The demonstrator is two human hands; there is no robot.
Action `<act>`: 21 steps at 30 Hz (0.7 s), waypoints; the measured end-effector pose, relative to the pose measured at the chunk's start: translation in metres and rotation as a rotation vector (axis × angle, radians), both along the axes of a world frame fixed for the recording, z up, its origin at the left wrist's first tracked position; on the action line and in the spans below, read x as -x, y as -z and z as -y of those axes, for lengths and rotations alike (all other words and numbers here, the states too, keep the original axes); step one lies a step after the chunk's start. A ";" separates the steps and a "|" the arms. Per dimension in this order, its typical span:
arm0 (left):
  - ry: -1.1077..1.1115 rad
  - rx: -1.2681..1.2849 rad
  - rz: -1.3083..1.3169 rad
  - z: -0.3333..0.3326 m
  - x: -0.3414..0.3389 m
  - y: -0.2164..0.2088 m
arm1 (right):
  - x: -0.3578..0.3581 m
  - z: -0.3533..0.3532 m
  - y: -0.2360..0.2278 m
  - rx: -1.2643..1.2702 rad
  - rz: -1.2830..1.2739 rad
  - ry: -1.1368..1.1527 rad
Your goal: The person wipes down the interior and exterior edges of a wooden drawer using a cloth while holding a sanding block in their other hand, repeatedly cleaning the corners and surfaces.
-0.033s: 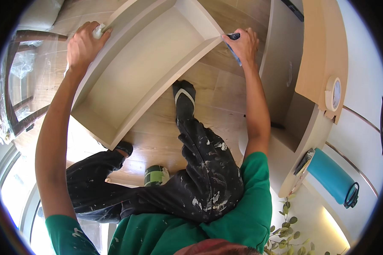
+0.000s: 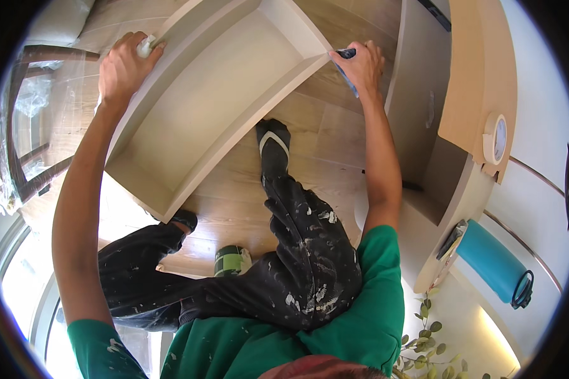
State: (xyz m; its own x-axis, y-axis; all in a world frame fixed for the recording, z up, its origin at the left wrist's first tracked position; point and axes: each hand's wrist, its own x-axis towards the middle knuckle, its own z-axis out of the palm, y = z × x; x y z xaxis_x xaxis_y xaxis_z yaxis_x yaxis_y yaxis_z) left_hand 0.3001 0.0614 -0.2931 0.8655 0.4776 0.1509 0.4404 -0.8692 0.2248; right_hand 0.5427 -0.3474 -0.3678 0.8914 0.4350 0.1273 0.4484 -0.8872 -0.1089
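While hands grip it, pale box point(image 2: 208, 120) tilts.

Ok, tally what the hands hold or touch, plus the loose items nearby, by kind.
Wooden frame: 1, both hands on it
White wad in left hand: 1
Blue tool in right hand: 1
Green can: 1
Tape roll: 1
Teal roll: 1
Total: 6
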 end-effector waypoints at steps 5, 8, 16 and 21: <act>0.008 -0.007 0.022 0.000 0.000 0.002 | 0.000 -0.002 0.001 -0.010 0.033 -0.055; -0.008 0.010 0.005 0.001 0.000 0.000 | 0.001 -0.003 -0.001 -0.020 0.038 -0.063; -0.002 -0.008 0.017 -0.001 0.000 0.003 | 0.000 -0.003 0.001 -0.008 0.050 -0.080; -0.007 -0.011 -0.002 0.000 0.000 0.003 | 0.001 -0.004 0.000 -0.016 0.014 -0.098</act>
State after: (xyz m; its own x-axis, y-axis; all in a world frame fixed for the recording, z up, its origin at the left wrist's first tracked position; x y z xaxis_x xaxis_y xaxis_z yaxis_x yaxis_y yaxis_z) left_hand 0.3003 0.0610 -0.2962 0.8626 0.4819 0.1543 0.4469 -0.8686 0.2143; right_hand 0.5421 -0.3434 -0.3679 0.8426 0.5180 0.1472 0.5348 -0.8370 -0.1155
